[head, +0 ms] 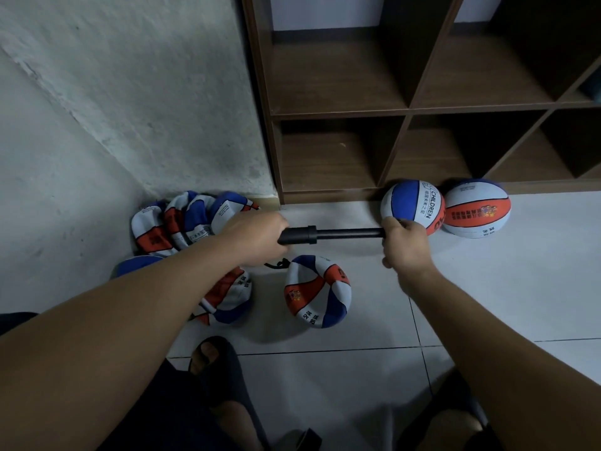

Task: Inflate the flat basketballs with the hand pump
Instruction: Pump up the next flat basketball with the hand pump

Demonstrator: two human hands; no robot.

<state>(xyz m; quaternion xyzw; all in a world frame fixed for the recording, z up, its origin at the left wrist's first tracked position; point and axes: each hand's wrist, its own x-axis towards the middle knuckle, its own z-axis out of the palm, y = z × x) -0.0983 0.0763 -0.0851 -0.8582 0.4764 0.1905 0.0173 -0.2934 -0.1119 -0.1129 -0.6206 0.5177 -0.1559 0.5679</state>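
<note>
— Where's the pump (328, 235)?
— Level above the floor (487, 288); left hand (257, 237) grips the barrel, right hand (405, 244) apparently the handle, fingers hidden.
— Around it?
— Flat balls (317, 291) below, round balls (413, 205) by the shelf (406, 109).

Both bare forearms reach from the lower corners toward mid-frame. The left hand (260, 237), left of centre, is curled round the pump (328, 235) barrel. The right hand (405, 244), right of centre, grips its handle end, knuckles up, the two hands well apart.
</note>
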